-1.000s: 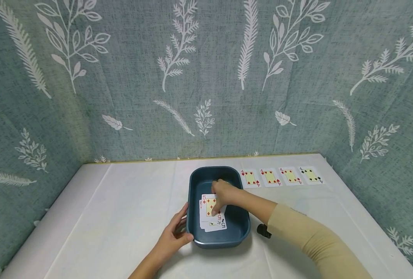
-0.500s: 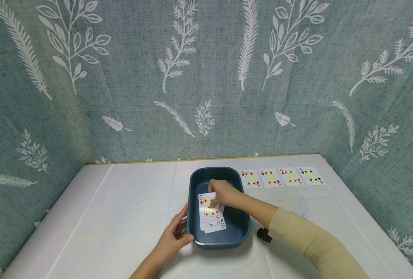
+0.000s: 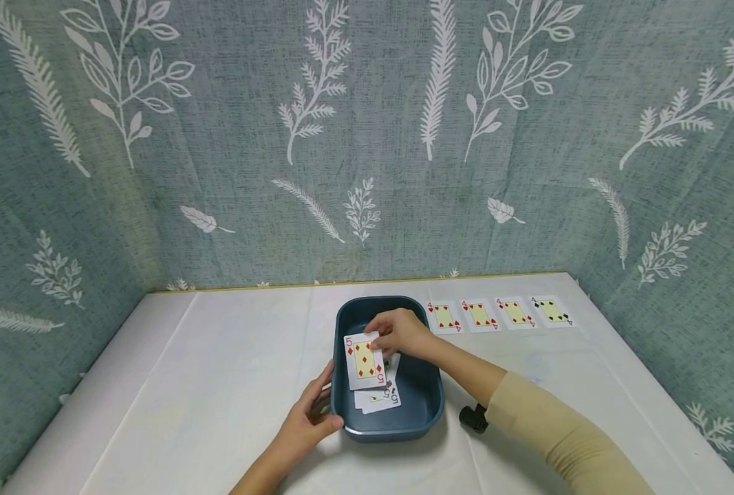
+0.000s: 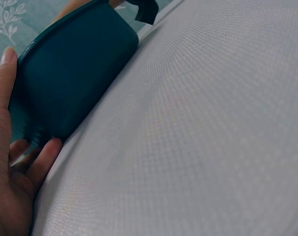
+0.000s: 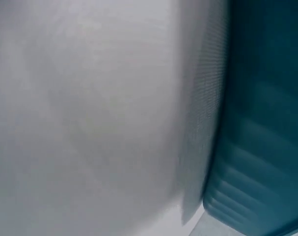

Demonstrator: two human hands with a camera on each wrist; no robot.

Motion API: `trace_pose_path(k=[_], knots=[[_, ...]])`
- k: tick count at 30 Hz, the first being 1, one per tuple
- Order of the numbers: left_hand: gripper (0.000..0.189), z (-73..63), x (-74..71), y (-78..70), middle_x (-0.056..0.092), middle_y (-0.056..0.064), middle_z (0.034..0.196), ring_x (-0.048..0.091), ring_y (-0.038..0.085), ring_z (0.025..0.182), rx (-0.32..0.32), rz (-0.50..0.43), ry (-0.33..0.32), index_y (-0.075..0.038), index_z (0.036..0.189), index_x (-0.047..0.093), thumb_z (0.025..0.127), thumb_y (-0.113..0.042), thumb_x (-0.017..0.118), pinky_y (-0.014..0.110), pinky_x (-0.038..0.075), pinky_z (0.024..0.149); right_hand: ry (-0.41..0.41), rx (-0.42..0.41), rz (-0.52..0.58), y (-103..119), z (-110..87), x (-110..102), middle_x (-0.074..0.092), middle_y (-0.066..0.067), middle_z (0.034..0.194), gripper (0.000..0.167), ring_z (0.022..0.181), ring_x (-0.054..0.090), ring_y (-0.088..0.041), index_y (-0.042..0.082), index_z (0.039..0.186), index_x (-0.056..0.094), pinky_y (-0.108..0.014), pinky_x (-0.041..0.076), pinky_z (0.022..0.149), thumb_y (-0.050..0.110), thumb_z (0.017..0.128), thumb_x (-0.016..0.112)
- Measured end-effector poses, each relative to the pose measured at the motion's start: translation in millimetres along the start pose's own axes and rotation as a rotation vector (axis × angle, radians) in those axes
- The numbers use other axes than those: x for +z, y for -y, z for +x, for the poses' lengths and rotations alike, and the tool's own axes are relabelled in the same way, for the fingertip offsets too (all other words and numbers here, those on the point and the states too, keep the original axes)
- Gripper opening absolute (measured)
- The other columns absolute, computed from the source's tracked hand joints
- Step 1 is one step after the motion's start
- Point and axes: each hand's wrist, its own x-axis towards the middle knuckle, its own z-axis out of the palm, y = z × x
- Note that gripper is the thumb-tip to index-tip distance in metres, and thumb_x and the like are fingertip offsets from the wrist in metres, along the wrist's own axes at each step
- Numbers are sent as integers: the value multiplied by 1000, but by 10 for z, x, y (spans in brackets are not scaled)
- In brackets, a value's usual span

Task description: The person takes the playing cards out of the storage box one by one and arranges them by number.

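My right hand (image 3: 400, 333) reaches into the dark blue plastic tub (image 3: 385, 435) and pinches the right edge of a five of diamonds playing card (image 3: 359, 354), face up. Below that card, more playing cards (image 3: 382, 401) lie overlapping on the tub floor, partly hidden; one shows a 5. My left hand (image 3: 305, 419) rests against the tub's near left corner, thumb on the front and fingers along the left wall. In the left wrist view its thumb (image 4: 5, 83) and fingertips touch the tub wall (image 4: 80, 73). The right wrist view shows only the tub's side (image 5: 257, 123) and cloth.
Several face-up fours (image 3: 479, 317) lie in a row at the back right of the white-covered table (image 3: 218, 364). A small black object (image 3: 473, 418) sits right of the tub, partly behind the sleeve (image 3: 546, 419). A leaf-patterned cloth (image 3: 367, 137) rises behind the table.
My right hand has lifted the five of diamonds from the other cards and shifted it leftward and toward the back, uncovering more of them. The left hand stays on the tub.
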Motion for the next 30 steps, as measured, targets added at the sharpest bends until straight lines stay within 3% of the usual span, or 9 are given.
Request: trace_pose_path(k=[6,12,23,30], knots=[[77,0,3,-3,36,12,147,44,37,127,-15,4,-8,-23,149,30,84,-14,71,21,47,86,-46,3,70,29,-34,-46,64,-6,76,24,61,64,-13,1,102,69,-36,56,59,3,78,75],[77,-4,13,-14,38,11,147,45,36,127,-28,13,-25,-25,149,32,84,-15,72,22,48,85,-98,3,147,29,-60,-102,65,-9,81,26,65,66,-14,-2,101,66,-33,56,59,2,77,75],[78,-5,0,6,36,14,147,44,38,127,1,11,-7,-23,149,30,84,-14,71,22,48,86,-130,38,205,59,-182,-330,66,-10,84,29,67,68,-17,-2,104,66,-39,56,65,4,77,76],[78,-2,-3,20,36,16,147,44,40,126,35,13,7,-20,150,29,84,-13,72,23,48,86,-154,26,213,39,-307,-518,66,-11,84,30,71,69,-19,-2,105,66,-36,57,65,5,78,75]])
